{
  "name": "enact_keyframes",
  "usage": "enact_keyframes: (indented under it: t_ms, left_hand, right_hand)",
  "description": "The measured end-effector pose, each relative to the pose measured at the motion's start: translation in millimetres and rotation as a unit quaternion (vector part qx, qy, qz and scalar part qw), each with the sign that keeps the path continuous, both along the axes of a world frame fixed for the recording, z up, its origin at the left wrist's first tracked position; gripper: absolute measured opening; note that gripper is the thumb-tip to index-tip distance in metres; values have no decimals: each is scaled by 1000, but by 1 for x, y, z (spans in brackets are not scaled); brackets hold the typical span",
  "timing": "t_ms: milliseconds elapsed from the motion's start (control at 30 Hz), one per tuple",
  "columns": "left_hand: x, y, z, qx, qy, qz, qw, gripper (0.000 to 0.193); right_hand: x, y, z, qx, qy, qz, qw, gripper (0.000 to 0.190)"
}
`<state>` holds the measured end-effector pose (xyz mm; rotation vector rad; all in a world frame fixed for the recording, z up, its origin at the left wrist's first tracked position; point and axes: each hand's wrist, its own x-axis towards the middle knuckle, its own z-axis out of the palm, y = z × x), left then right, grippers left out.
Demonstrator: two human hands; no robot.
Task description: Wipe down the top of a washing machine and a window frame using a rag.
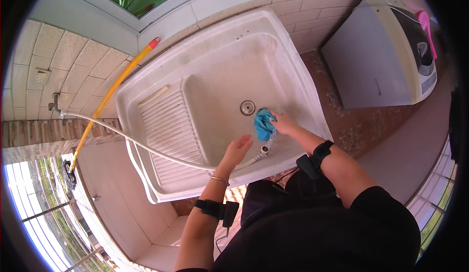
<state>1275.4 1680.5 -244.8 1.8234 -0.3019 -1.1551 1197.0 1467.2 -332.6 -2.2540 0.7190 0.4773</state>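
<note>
My right hand [285,122] grips a crumpled blue cloth [263,124] low over the basin of a white laundry sink [227,85]. Water runs from the white hose's end fitting [264,149] beside the cloth. My left hand [239,148] hovers left of the cloth, holding nothing, with its fingers loosely bent. Under the left wrist passes the white hose [154,149], which crosses the ribbed washboard [170,132] from the wall tap [55,105]. Just above the cloth in the picture lies the metal drain [247,107].
A washing machine [377,55] stands right of the sink, with a pink item [426,30] on it. A yellow-handled brush [113,88] leans along the left side of the sink. A pale bar [155,95] lies by the washboard. A wall socket [42,76] sits above the tap.
</note>
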Motion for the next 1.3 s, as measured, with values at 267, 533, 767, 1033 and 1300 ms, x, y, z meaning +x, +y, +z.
enact_keyframes:
  t_ms: [267, 533, 767, 1033, 1300]
  left_hand:
    - [-17, -1, -21, 276, -246, -380, 848, 35]
    - [-28, 50, -33, 300, -199, -329, 873, 22]
    - [-24, 72, -14, 337, -270, -314, 846, 16]
    - [-25, 115, 10, 307, -352, -219, 857, 11]
    - [-28, 100, 0, 330, -340, -219, 853, 14]
  right_hand:
    - [-13, -25, 2, 72, -13, 43, 996, 46]
    - [-8, -27, 4, 107, -40, 50, 992, 44]
    - [-1, -34, -4, 117, -62, 75, 988, 44]
    - [6, -27, 18, 136, -36, 96, 985, 45]
    - [21, -10, 46, 150, -41, 101, 983, 42]
